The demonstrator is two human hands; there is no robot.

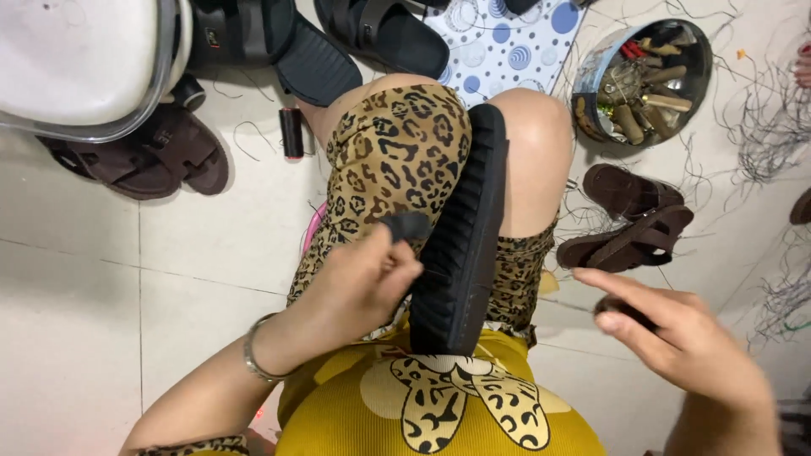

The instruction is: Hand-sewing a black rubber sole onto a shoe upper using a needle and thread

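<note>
Far left, a white plastic seat (80, 63) is overhanging a pair of brown sandals (148, 156) lying on the pale tiled floor (76, 321), with a small black thread spool (291, 133) standing just right of them. Nearer the middle, the left hand (367, 274) is closing its fingers on a black strap (407, 225) at the edge of the black sandal sole (463, 236) — the sole is resting on edge between the person's knees, running from the far knee down to the lap. It looks light and rubbery to me, with a ribbed tread that should resist slipping; stiff enough to stand on edge, yet likely to flex, so gripping it along the thick side wall or bracing it between the knees seems the safest hold, while the strap is soft and pliable. To the right, the right hand (684, 338) is hovering apart from the sole, fingers loosely extended over a small dark object (623, 311) that I cannot make out; whether it is gripping it is unclear. Beyond it another brown sandal pair (629, 218) is lying on the floor, and far right a round metal tin (646, 80) of tools is sitting among loose threads (764, 143) — a cluttered, hard surface.
</note>
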